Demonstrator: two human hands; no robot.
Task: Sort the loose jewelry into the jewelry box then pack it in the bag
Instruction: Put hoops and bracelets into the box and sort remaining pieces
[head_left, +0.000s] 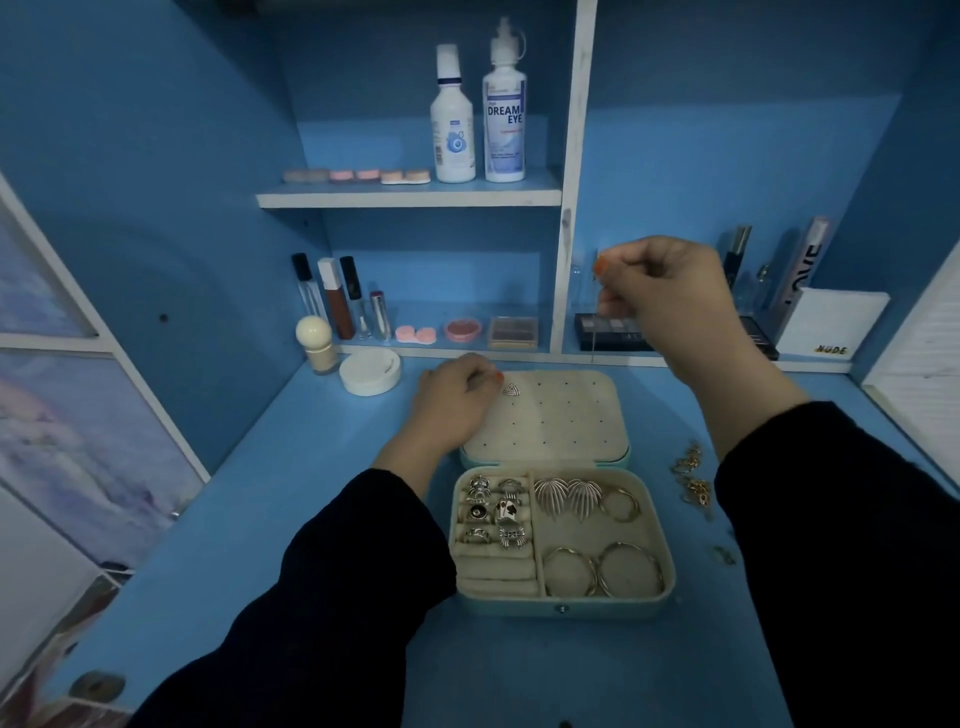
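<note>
Here our right grip (670, 296) pinches a thin chain (594, 343) above the jewelry box (561, 605); our left grip (457, 402) curls, hold unclear, just beside a triangular earring (510, 389) on the lid (561, 421).

A home vanity nook; blue shelves (410, 197) hold lens-solution bottles (504, 104), lipsticks (337, 301) and eyeshadow palettes (512, 332) (contact-lens cases (415, 335) too); an open jewelry box (561, 603) sits on the desk (311, 467).

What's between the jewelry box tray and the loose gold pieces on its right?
Head view: only bare blue desktop between the jewelry box tray and the loose gold pieces.
</note>
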